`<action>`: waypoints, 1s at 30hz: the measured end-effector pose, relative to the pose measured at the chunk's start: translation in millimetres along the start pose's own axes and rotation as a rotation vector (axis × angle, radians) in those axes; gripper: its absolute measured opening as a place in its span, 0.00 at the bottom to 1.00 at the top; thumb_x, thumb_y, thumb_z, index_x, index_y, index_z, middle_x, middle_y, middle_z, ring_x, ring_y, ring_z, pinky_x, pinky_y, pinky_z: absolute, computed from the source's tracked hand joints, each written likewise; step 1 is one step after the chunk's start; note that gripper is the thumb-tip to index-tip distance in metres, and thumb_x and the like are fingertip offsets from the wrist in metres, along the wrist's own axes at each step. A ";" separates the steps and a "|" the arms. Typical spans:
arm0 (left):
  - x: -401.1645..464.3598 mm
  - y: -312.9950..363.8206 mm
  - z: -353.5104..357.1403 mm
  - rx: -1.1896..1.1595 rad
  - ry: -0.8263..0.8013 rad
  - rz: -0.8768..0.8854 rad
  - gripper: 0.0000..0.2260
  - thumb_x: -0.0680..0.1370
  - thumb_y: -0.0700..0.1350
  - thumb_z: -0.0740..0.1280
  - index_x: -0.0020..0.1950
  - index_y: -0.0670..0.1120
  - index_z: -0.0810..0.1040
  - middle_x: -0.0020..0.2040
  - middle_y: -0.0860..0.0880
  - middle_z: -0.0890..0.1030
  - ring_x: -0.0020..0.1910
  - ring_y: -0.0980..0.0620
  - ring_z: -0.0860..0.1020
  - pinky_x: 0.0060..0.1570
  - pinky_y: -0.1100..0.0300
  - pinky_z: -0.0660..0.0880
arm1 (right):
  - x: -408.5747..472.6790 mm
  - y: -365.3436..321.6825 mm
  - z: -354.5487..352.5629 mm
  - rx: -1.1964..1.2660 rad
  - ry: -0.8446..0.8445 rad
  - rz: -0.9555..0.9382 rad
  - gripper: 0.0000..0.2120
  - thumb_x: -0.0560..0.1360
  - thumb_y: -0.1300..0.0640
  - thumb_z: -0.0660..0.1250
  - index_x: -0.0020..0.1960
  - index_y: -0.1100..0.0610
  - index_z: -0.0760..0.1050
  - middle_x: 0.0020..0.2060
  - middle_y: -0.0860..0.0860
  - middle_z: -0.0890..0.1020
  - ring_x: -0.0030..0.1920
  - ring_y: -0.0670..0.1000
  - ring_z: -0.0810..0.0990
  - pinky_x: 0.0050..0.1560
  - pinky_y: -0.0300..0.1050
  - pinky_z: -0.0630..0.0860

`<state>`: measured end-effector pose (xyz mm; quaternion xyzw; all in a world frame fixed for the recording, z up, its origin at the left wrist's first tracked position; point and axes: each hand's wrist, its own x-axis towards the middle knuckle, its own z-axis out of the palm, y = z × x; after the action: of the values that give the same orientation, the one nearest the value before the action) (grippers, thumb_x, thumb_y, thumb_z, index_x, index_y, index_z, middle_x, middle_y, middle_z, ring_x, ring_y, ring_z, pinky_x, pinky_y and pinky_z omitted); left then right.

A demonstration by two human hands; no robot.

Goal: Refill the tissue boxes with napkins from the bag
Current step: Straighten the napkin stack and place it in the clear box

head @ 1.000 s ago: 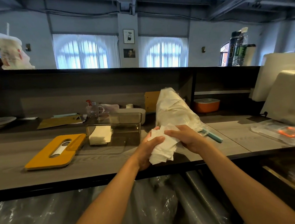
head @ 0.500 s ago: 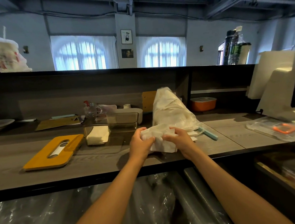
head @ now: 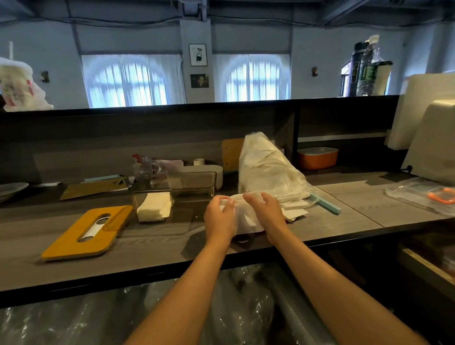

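On the counter beside the napkin bag (head: 268, 169), a napkin stack (head: 244, 214) is gripped between left hand (head: 220, 219) and right hand (head: 267, 210), presumably squared for the clear tissue box (head: 175, 195).

Grey wood-grain counter (head: 172, 247), dark front edge. On it, left to right: yellow slotted lid (head: 88, 232) lying flat; clear tissue box (head: 176, 195) with white napkins inside; upright clear plastic bag of napkins (head: 269, 169); pale teal strip (head: 325, 204); flat clear package with orange ring (head: 438, 196).
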<state>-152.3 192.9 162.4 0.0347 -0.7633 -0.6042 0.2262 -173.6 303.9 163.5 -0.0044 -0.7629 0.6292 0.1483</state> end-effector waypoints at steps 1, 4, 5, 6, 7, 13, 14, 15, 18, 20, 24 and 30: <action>-0.4 0.9 0.0 -0.013 -0.002 -0.012 0.05 0.84 0.48 0.59 0.54 0.49 0.73 0.51 0.51 0.75 0.49 0.53 0.75 0.36 0.66 0.70 | -0.6 -0.3 -0.1 0.007 0.007 0.004 0.19 0.77 0.47 0.66 0.62 0.58 0.76 0.56 0.53 0.79 0.54 0.51 0.77 0.49 0.45 0.74; -2.7 3.2 -0.9 -0.124 -0.001 -0.046 0.09 0.84 0.49 0.57 0.54 0.46 0.73 0.50 0.49 0.76 0.45 0.55 0.74 0.41 0.61 0.74 | -2.2 -3.1 1.1 0.043 0.033 0.028 0.18 0.78 0.47 0.65 0.60 0.59 0.75 0.56 0.54 0.78 0.54 0.51 0.75 0.51 0.46 0.71; -3.9 3.6 -1.8 -0.166 0.003 -0.055 0.10 0.84 0.49 0.57 0.54 0.45 0.74 0.49 0.49 0.76 0.44 0.54 0.74 0.42 0.60 0.74 | -3.6 -4.5 2.1 0.056 0.042 0.029 0.18 0.79 0.47 0.64 0.61 0.59 0.74 0.57 0.54 0.77 0.55 0.51 0.75 0.52 0.46 0.71; -5.1 4.0 -2.3 -0.192 0.009 -0.060 0.11 0.84 0.50 0.57 0.53 0.45 0.74 0.47 0.49 0.76 0.43 0.54 0.74 0.41 0.60 0.73 | -4.4 -4.2 3.9 0.059 0.051 0.021 0.20 0.79 0.47 0.64 0.63 0.60 0.73 0.59 0.54 0.76 0.56 0.52 0.74 0.53 0.45 0.70; -5.8 4.0 -2.5 -0.189 0.022 -0.056 0.12 0.84 0.51 0.57 0.52 0.44 0.74 0.45 0.49 0.75 0.42 0.55 0.74 0.39 0.61 0.72 | -5.2 -3.6 5.6 0.051 0.054 0.011 0.23 0.79 0.48 0.65 0.68 0.60 0.70 0.62 0.55 0.75 0.59 0.53 0.74 0.54 0.45 0.70; -4.2 2.4 -2.8 -0.126 0.120 -0.086 0.07 0.84 0.46 0.56 0.58 0.46 0.70 0.52 0.46 0.75 0.42 0.58 0.71 0.35 0.64 0.67 | -5.8 -3.6 8.2 0.075 0.117 0.025 0.16 0.79 0.55 0.63 0.65 0.59 0.72 0.59 0.55 0.77 0.52 0.48 0.73 0.42 0.38 0.69; -4.6 2.6 -2.9 -0.146 0.107 -0.083 0.07 0.84 0.46 0.56 0.60 0.47 0.69 0.53 0.47 0.74 0.42 0.58 0.71 0.36 0.64 0.68 | -5.6 -3.2 8.1 0.079 0.117 0.023 0.15 0.79 0.55 0.63 0.64 0.59 0.73 0.58 0.55 0.78 0.52 0.48 0.73 0.41 0.38 0.69; -5.6 3.6 -2.6 -0.151 0.081 -0.071 0.08 0.84 0.47 0.56 0.62 0.48 0.69 0.53 0.48 0.74 0.43 0.58 0.71 0.36 0.64 0.68 | -5.7 -2.9 8.7 0.079 0.103 0.015 0.15 0.79 0.53 0.63 0.64 0.58 0.73 0.58 0.55 0.78 0.53 0.49 0.74 0.44 0.40 0.71; -7.2 4.7 -1.0 -0.111 0.036 -0.037 0.12 0.84 0.49 0.57 0.65 0.48 0.69 0.54 0.50 0.74 0.44 0.58 0.73 0.37 0.64 0.68 | -6.1 -1.9 9.7 0.034 0.075 0.027 0.18 0.78 0.50 0.65 0.65 0.57 0.73 0.58 0.53 0.77 0.57 0.53 0.76 0.55 0.49 0.76; -5.2 3.0 -2.2 -0.122 0.090 -0.095 0.11 0.84 0.48 0.57 0.65 0.48 0.70 0.56 0.49 0.74 0.48 0.53 0.74 0.40 0.62 0.70 | -4.4 -0.8 7.9 0.056 0.118 0.061 0.12 0.78 0.50 0.65 0.56 0.58 0.75 0.50 0.53 0.78 0.53 0.53 0.76 0.50 0.47 0.74; -7.2 3.2 -2.4 -0.146 0.047 -0.089 0.11 0.84 0.48 0.57 0.64 0.48 0.72 0.56 0.49 0.74 0.53 0.51 0.73 0.41 0.62 0.70 | -5.2 -2.8 7.8 0.065 0.101 0.070 0.17 0.78 0.47 0.64 0.59 0.59 0.75 0.50 0.52 0.77 0.52 0.51 0.74 0.50 0.47 0.71; -5.1 3.2 -1.8 -0.116 0.098 -0.110 0.07 0.83 0.49 0.59 0.57 0.49 0.73 0.54 0.48 0.77 0.51 0.51 0.74 0.45 0.59 0.72 | -2.0 0.7 3.7 0.089 0.187 0.064 0.12 0.78 0.51 0.65 0.57 0.57 0.77 0.54 0.53 0.80 0.52 0.50 0.75 0.50 0.44 0.69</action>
<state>-146.3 193.8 164.1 0.0929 -0.7118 -0.6566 0.2313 -172.7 300.1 161.8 -0.0809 -0.7167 0.6636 0.1988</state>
